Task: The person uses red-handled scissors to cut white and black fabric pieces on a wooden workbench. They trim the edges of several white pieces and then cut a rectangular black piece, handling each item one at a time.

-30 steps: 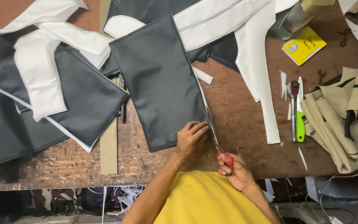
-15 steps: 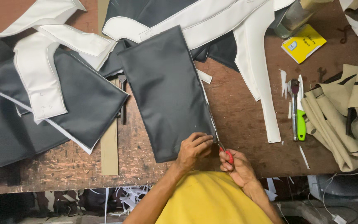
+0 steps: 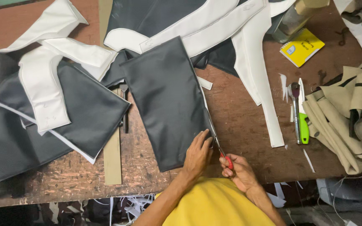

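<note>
Left hand [image 3: 197, 155] flat on dark panel [image 3: 166, 100], holding nothing, right hand [image 3: 239, 170] closed around scissors [image 3: 218, 142], wooden desk [image 3: 239, 121]

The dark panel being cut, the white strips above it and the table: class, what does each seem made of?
Dark panel: likely faux leather or coated fabric; smooth, faint sheen, holds flat.
White strips: seemingly the same sort of sheet, matte white, with stitched edges.
Table: apparently worn wood or board, brown, rough and scuffed.
Scissors in the right hand: metal blades, red, probably plastic, handle.

Red-handled scissors [image 3: 219, 144] along dark panel [image 3: 166, 100] edge
</note>
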`<state>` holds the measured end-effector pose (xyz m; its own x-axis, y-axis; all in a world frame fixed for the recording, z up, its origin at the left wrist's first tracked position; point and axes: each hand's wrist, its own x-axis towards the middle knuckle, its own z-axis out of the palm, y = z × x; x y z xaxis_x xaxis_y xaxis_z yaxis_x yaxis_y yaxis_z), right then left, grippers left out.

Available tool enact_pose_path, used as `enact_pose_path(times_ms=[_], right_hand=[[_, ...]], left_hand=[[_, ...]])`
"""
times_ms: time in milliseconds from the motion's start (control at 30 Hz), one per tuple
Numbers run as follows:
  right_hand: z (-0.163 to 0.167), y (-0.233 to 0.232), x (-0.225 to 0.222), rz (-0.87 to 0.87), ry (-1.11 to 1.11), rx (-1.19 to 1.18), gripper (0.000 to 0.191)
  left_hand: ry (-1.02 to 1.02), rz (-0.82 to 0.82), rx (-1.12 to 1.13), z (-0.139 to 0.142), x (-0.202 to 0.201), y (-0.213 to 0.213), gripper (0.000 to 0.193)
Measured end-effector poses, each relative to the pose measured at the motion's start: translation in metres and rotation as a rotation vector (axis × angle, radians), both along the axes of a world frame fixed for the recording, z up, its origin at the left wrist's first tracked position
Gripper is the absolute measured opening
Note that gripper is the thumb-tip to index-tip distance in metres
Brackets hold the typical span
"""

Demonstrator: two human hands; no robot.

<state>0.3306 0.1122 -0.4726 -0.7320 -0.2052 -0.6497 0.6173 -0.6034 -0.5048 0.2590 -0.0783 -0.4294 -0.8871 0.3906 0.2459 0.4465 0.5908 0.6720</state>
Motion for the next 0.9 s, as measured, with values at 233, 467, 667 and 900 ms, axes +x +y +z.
enact_pose_path(times_ms=[233, 467, 667, 900], right_hand=[[-0.004, 0.003, -0.005, -0.048, 0.141, -0.134, 0.016], [-0.003, 0.005, -0.008, -0.057, 0.052, -0.013, 0.013], [-0.001, 0.013, -0.015, -0.072, 0.062, -0.022, 0.016], [-0.008, 0.016, -0.033, -0.098, 0.115, 0.003, 0.017]], left_hand=[[-0.018, -0.258, 0.122, 0.005, 0.004, -0.016, 0.042], [-0.034, -0.309, 0.169, 0.028, 0.009, -0.013, 0.041], [-0.067, -0.358, 0.203, 0.041, 0.019, -0.016, 0.040], [-0.111, -0.413, 0.247, 0.053, 0.026, -0.017, 0.035]])
